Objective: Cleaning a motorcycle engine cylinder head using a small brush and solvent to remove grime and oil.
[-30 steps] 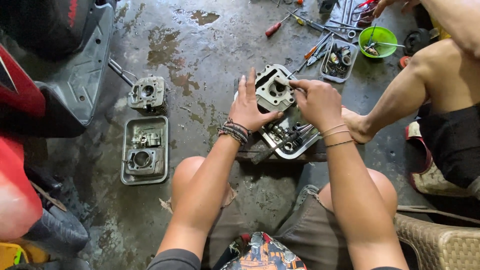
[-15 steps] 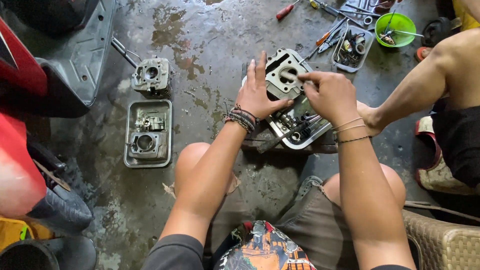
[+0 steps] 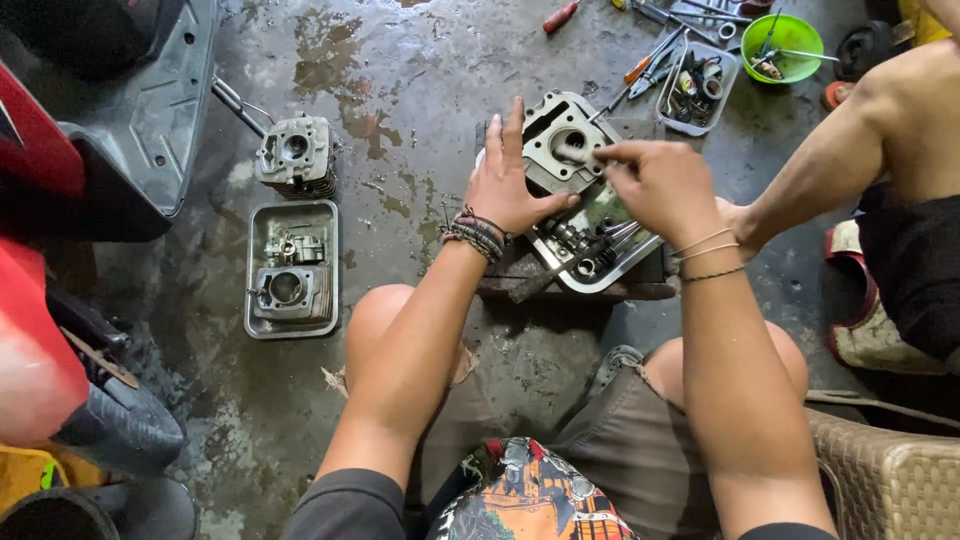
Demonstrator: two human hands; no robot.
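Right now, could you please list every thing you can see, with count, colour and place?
cylinder head: 1, grey, centre, under both hands
metal tray: 1, silver, beneath it, small parts inside
tray with engine parts: 1, grey, left
engine cylinder: 1, grey, above that tray
green bowl: 1, top right
small parts tray: 1, top right
screwdrivers: several, top
other person's arm: 1, right
left hand: steadies head
right hand: fingers pinch at head

Looks like a small motorbike repair shop, the work-on-the-ground kind. Stained wet concrete floor [image 3: 420, 90], an engine cylinder head [image 3: 560, 140] at centre, metal trays of engine parts [image 3: 290, 270] at left, screwdrivers [image 3: 562, 16] and a green bowl [image 3: 782, 45] scattered along the top, red scooter bodywork [image 3: 40, 150] on the left edge.
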